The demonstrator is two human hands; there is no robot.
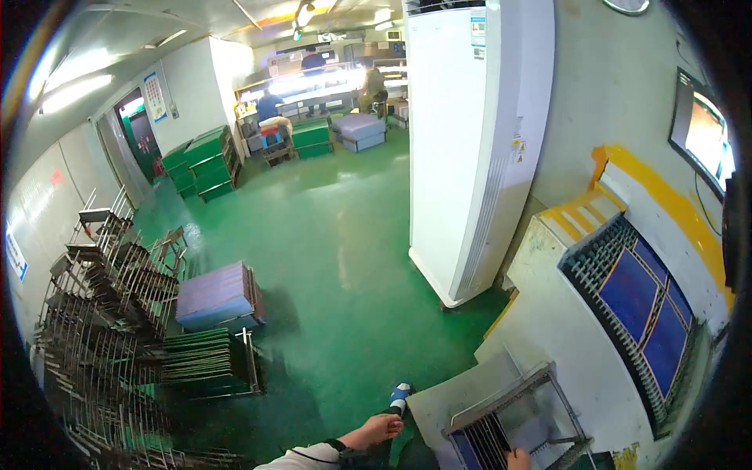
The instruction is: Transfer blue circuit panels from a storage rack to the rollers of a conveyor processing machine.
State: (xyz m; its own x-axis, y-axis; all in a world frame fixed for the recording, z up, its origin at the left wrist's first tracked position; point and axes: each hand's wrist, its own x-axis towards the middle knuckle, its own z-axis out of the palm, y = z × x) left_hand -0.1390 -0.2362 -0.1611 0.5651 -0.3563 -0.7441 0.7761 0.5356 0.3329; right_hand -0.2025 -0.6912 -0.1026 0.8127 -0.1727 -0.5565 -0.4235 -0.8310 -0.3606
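My left hand [382,429] hangs over the green floor at the lower middle, its fingers curled in and nothing visible in them. A dark band circles that wrist below a light sleeve. At the lower edge my right hand [518,459] shows only in part, with its fingers bent. It is beside a metal rack [540,377] that holds several upright blue panels [479,442] in slots; what it grips, if anything, is hidden. The rack stands on a grey metal bench [446,392] at the lower right.
Rollers [599,262] carry blue panels [666,345] on a machine at right. A tall white cabinet-type air conditioner [454,157] stands ahead. At left are stacked wire racks [102,337], a rack of green panels [196,360] and a purple-topped stack [215,294]. People [270,106] work far back.
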